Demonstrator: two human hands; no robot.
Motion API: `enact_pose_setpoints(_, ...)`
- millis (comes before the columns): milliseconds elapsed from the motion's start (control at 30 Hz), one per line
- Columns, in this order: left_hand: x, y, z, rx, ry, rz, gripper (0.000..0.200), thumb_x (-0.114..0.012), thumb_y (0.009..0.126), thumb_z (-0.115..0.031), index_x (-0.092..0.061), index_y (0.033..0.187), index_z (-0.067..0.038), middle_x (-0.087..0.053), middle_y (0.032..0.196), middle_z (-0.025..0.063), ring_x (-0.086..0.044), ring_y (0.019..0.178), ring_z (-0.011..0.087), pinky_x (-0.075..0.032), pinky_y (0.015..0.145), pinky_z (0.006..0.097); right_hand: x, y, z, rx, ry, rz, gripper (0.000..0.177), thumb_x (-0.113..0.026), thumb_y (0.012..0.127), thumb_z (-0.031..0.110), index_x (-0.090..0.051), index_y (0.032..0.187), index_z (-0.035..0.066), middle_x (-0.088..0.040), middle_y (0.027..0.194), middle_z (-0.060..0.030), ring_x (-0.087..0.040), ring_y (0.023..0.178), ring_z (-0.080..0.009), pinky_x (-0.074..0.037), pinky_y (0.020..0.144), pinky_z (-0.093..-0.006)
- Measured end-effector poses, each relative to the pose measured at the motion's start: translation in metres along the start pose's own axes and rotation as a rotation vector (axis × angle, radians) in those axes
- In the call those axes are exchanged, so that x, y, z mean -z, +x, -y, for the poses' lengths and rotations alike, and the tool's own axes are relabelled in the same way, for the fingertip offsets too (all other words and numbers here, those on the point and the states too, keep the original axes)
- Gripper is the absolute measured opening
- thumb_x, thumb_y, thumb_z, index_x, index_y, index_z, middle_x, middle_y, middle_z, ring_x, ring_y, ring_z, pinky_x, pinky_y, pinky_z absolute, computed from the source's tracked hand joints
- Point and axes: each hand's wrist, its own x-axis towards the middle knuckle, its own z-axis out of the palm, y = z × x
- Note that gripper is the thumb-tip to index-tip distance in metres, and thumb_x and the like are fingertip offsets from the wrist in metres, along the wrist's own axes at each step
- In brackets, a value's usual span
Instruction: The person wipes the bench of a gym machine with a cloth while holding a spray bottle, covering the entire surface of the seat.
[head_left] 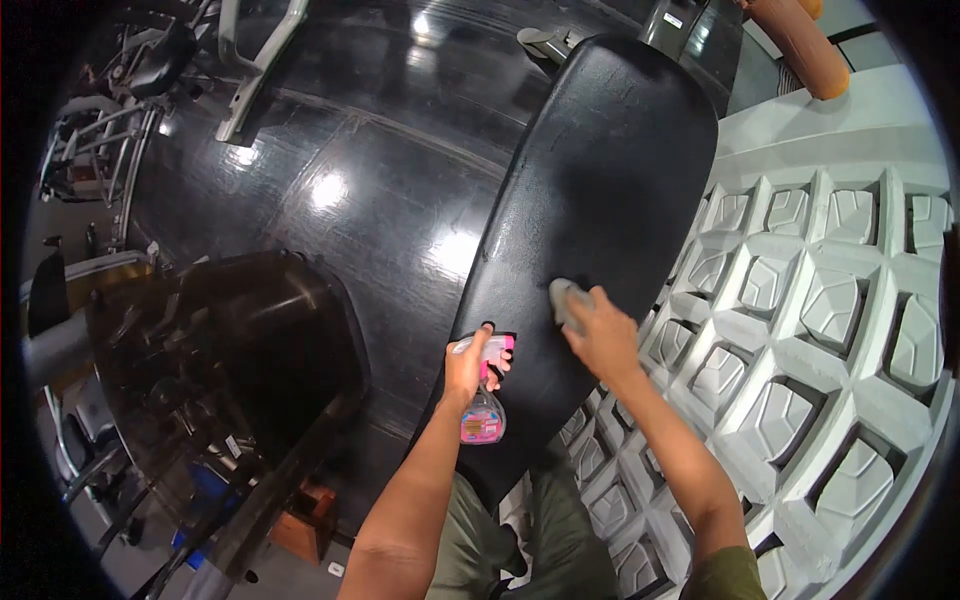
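Note:
A long black padded bench (610,150) runs up the middle of the view, with damp-looking sheen on parts of its top. My left hand (474,365) is closed round the neck of a spray bottle (482,424) with a white and pink trigger head and a pink label. The bottle is upright over the near left part of the pad. My right hand (603,335) grips a small grey pad (570,303) against the bench top. Whether this is a cloth or a sponge I cannot make out.
A white wall of recessed geometric blocks (790,300) stands close on the right. Shiny black flooring (380,200) lies to the left. A dark translucent panel (230,350) and gym machine frames (100,150) fill the left side. A brown padded roller (800,45) is at the upper right.

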Motion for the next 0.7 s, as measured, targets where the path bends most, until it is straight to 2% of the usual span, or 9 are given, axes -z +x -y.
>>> enact_pose_setpoints(33,0.001,0.0,0.001,0.003,-0.003,0.007,0.051,-0.056,0.09,-0.041,-0.063,0.083,0.009,-0.065,0.068,0.0176,-0.045,0.032,0.0189,-0.043,0.036,0.0334,-0.005,-0.006,0.006,0.037,0.018,0.023,0.048,-0.076,0.074,0.022,-0.061,0.12,0.025,-0.052,0.1,-0.0069,-0.065,0.084,-0.0267,-0.055,0.062,-0.0439)
enact_pose_setpoints(133,0.003,0.002,0.003,-0.008,0.0,0.01,0.051,-0.055,0.09,-0.041,-0.063,0.083,0.009,-0.065,0.068,0.0181,-0.046,0.032,0.0192,-0.044,0.036,0.0334,-0.016,-0.021,0.014,0.36,-0.035,0.208,0.049,-0.077,0.073,0.025,-0.06,0.119,0.027,-0.054,0.101,-0.0052,-0.065,0.083,-0.0248,-0.055,0.061,-0.0409)
enact_pose_setpoints(233,0.003,0.004,0.005,-0.01,0.013,0.019,0.051,-0.055,0.09,-0.041,-0.063,0.083,0.01,-0.065,0.069,0.0183,-0.046,0.032,0.0193,-0.044,0.036,0.0335,0.0,-0.002,0.006,0.349,-0.13,0.227,0.051,-0.077,0.072,0.025,-0.06,0.12,0.031,-0.054,0.1,-0.0043,-0.065,0.081,-0.0254,-0.055,0.064,-0.0431)
enact_pose_setpoints(367,0.003,0.003,0.005,-0.019,0.02,0.011,0.052,-0.055,0.09,-0.041,-0.063,0.083,0.01,-0.065,0.069,0.0183,-0.046,0.032,0.0195,-0.045,0.036,0.0336,0.009,0.03,0.006,0.006,-0.052,-0.046,0.046,-0.076,0.074,0.023,-0.063,0.118,0.025,-0.054,0.097,-0.0059,-0.065,0.082,-0.0267,-0.054,0.063,-0.0408)
enact_pose_setpoints(467,0.002,0.002,0.004,-0.027,0.036,0.011,0.052,-0.055,0.09,-0.041,-0.063,0.083,0.009,-0.065,0.069,0.0182,-0.046,0.033,0.0194,-0.045,0.037,0.0335,-0.011,0.019,0.015,0.102,0.006,-0.016,0.046,-0.076,0.075,0.021,-0.062,0.118,0.028,-0.054,0.101,-0.0052,-0.064,0.085,-0.0249,-0.053,0.063,-0.0415)
enact_pose_setpoints(500,0.001,0.001,0.004,-0.028,0.034,0.013,0.052,-0.055,0.09,-0.041,-0.063,0.082,0.009,-0.065,0.069,0.0182,-0.046,0.033,0.0193,-0.045,0.037,0.0334,-0.01,0.015,0.019,0.193,-0.037,0.08,0.044,-0.076,0.075,0.021,-0.064,0.117,0.029,-0.054,0.101,-0.0048,-0.064,0.085,-0.0238,-0.054,0.061,-0.0398)
enact_pose_setpoints(600,0.001,-0.001,0.003,-0.036,0.034,0.019,0.052,-0.054,0.09,-0.041,-0.064,0.082,0.009,-0.064,0.068,0.018,-0.046,0.033,0.0192,-0.045,0.037,0.0333,-0.016,0.011,0.01,0.448,-0.041,0.153,0.043,-0.076,0.075,0.024,-0.064,0.116,0.029,-0.055,0.102,-0.0041,-0.065,0.082,-0.0231,-0.054,0.061,-0.0388)
enact_pose_setpoints(633,0.0,-0.001,0.003,-0.042,0.034,0.021,0.052,-0.054,0.09,-0.041,-0.064,0.082,0.009,-0.064,0.068,0.0179,-0.046,0.033,0.0192,-0.045,0.037,0.0331,-0.005,0.023,0.009,0.479,-0.089,0.182,0.041,-0.075,0.075,0.024,-0.063,0.115,0.027,-0.057,0.103,-0.005,-0.066,0.08,-0.024,-0.055,0.061,-0.0393)
enact_pose_setpoints(700,0.0,-0.001,0.004,-0.043,0.038,0.023,0.051,-0.054,0.091,-0.041,-0.064,0.082,0.009,-0.064,0.067,0.0178,-0.046,0.033,0.0191,-0.045,0.037,0.033,0.009,0.045,0.007,0.322,-0.09,0.094,0.041,-0.074,0.076,0.023,-0.063,0.116,0.027,-0.057,0.102,-0.0057,-0.066,0.08,-0.0251,-0.055,0.061,-0.0399)
